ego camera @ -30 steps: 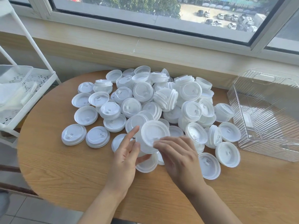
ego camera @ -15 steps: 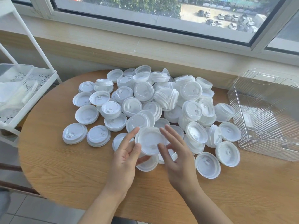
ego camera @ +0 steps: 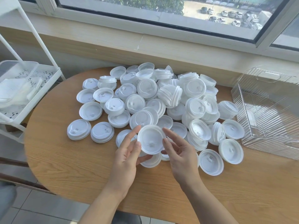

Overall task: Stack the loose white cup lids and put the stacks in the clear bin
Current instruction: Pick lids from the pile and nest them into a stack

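A heap of loose white cup lids (ego camera: 168, 97) covers the middle of the round wooden table (ego camera: 68, 162). I hold one white lid (ego camera: 150, 139) tilted up above the table's near part, its hollow side facing me. My left hand (ego camera: 127, 156) grips its left rim between fingers and thumb. My right hand (ego camera: 179, 154) touches its right rim with straight fingertips. The clear bin (ego camera: 268, 110) stands at the table's right edge and looks to hold no lids.
A white wire trolley (ego camera: 27, 88) with a clear tub stands left of the table. The window sill and wall run close behind the heap. Bare wood lies along the table's near and left parts.
My right hand has turned from palm-down over the lids to fingers up beside the held lid. The lid has been lifted and tilted toward me between both hands.
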A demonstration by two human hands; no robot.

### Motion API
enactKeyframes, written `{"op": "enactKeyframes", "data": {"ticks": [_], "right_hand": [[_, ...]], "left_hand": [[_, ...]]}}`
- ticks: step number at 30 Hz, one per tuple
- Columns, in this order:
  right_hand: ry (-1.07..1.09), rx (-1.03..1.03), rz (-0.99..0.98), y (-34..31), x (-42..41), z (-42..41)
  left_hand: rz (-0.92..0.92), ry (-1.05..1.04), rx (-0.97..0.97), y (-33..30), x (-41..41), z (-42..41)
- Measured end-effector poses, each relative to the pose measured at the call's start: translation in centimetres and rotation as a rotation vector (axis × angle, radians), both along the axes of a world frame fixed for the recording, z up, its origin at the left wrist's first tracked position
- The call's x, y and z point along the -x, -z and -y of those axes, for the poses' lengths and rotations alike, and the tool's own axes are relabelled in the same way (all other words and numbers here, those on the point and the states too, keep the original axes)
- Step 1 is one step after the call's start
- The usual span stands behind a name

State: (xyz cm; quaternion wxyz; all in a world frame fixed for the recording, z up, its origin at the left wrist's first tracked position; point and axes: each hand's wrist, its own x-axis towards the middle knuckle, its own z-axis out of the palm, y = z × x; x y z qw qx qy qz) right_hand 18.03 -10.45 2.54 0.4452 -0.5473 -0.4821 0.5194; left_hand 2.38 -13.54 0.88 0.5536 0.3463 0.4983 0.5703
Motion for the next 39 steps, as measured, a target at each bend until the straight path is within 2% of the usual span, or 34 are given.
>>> {"op": "enactKeyframes", "data": {"ticks": [13, 18, 20, 24, 28, 33, 39], "right_hand": [[-0.002, -0.085, 0.091, -0.5, 0.2, 0.4], [-0.100, -0.094, 0.128, 0.4, 0.0, 0.4], [-0.138, -0.174, 0.258, 1.0, -0.3, 0.6], [-0.253, -0.487, 0.623, 3.1, -1.7, 1.4], [-0.425, -0.626, 0.849, 5.1, -2.7, 2.3], [-0.486, -0.627, 1.039, 6.4, -2.3, 2.1], [-0.421, -0.724, 1.036, 7.3, -2.6, 1.4]], "left_hand": [[0.008, 0.008, -0.029, -0.1, 0.2, 0.0], [-0.004, 0.000, -0.029, 0.2, 0.7, 0.5], [-0.011, -0.038, -0.021, 0.4, 1.3, 0.9], [-0.021, -0.113, 0.010, 1.2, 3.1, 1.8], [-0.029, -0.138, 0.037, 2.2, 4.3, 2.6], [-0.033, -0.136, 0.042, 2.4, 4.3, 3.1], [-0.038, -0.140, 0.046, 2.1, 4.4, 2.9]]}}
